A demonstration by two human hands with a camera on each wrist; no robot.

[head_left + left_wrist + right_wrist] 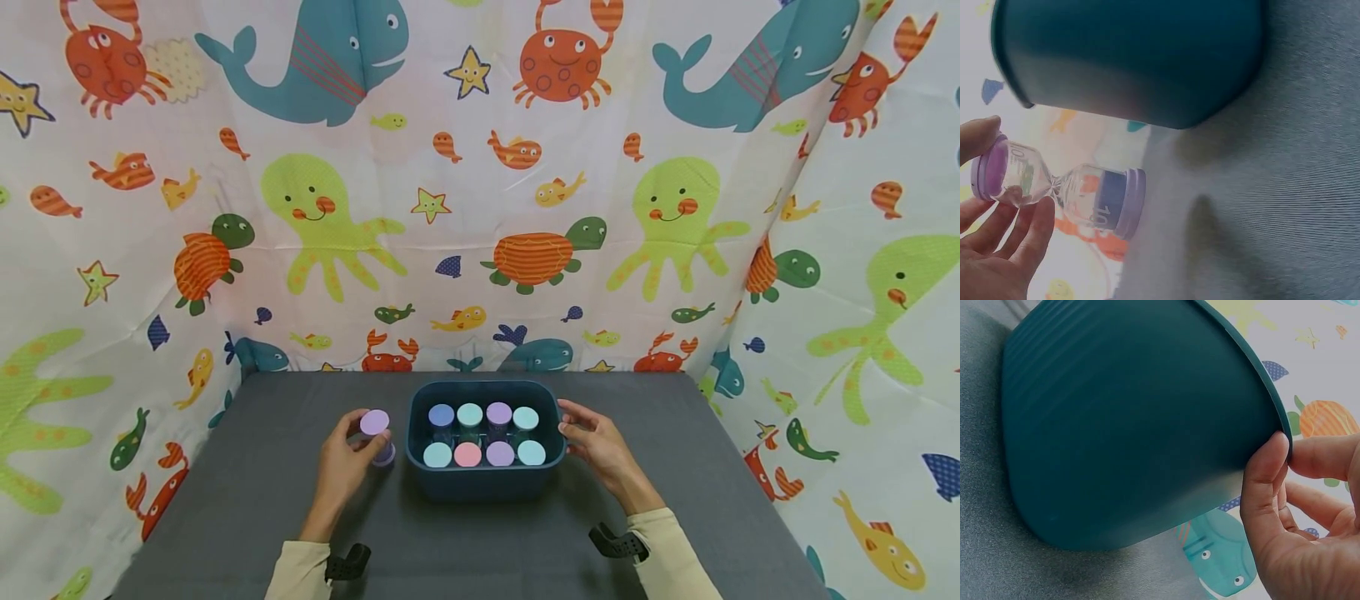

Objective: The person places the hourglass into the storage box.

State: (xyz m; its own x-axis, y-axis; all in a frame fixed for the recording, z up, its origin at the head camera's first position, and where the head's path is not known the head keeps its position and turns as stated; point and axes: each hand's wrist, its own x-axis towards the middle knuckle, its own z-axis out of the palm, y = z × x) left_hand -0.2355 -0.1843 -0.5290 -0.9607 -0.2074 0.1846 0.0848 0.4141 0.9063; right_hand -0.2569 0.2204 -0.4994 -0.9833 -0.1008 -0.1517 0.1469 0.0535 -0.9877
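Observation:
My left hand (345,467) holds a sand timer (375,423) with lilac caps, just left of a dark teal plastic bin (483,483). In the left wrist view the timer (1085,194) shows clear glass bulbs, a "10" marking and purple-blue sand in the lower bulb. The thumb is on its upper cap, with fingers around the upper bulb. My right hand (603,450) pinches the right rim of the bin between thumb and fingers. Inside the bin stand several more timers in two rows, among them a pink-capped one (467,455) and a blue-capped one (441,416).
A grey cloth-covered table (480,550) lies under the bin. Behind and at both sides hangs a white curtain (480,192) printed with sea animals. Dark straps (618,542) circle both wrists over cream sleeves.

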